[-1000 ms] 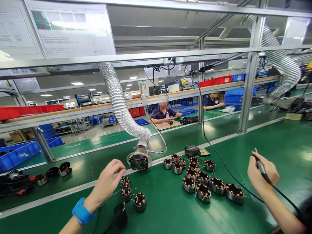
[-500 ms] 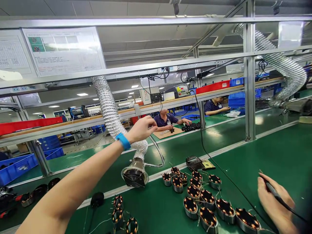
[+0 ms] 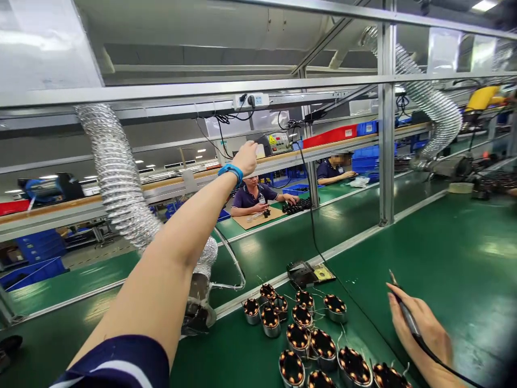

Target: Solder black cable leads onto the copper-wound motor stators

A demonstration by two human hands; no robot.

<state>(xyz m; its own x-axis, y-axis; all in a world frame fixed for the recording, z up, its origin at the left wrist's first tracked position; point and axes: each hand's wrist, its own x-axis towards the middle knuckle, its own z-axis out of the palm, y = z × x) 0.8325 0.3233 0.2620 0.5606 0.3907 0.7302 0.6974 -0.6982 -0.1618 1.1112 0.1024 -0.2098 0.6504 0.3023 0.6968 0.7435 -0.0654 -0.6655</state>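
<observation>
"Two grips, well apart from each other. What has just changed?"

"Chiefly the left grip (image 3: 245, 156). A second ago it was low over the green worktop (image 3: 456, 237); now the arm is stretched up and out, and the hand is level with the shelf (image 3: 347, 147), just beside the soldering station (image 3: 278, 142)."

"Does it hold anything?"

"That cannot be told. The fingers bend away and the back of the hand hides their gap. Whether they touch the station is unclear too."

"And the right grip (image 3: 428, 328)?"

"Clamped around a soldering iron (image 3: 409, 318), as it was a second ago. The tip points up and away over the worktop, touching nothing, and the cord trails back from behind the hand."

"Where are the wound stators (image 3: 323, 345)?"

"Standing in a cluster on the worktop, to the left of the right grip and well below the left one, loose wire ends sticking out. A black holder with a yellowish pad (image 3: 311, 274) lies just beyond them, also left of the right grip."

"So what does the change mean for the work?"

"Neither grip touches a stator, so work on them looks paused. The person's reach seems to be toward the station, while the iron is held clear of the cluster."
</observation>
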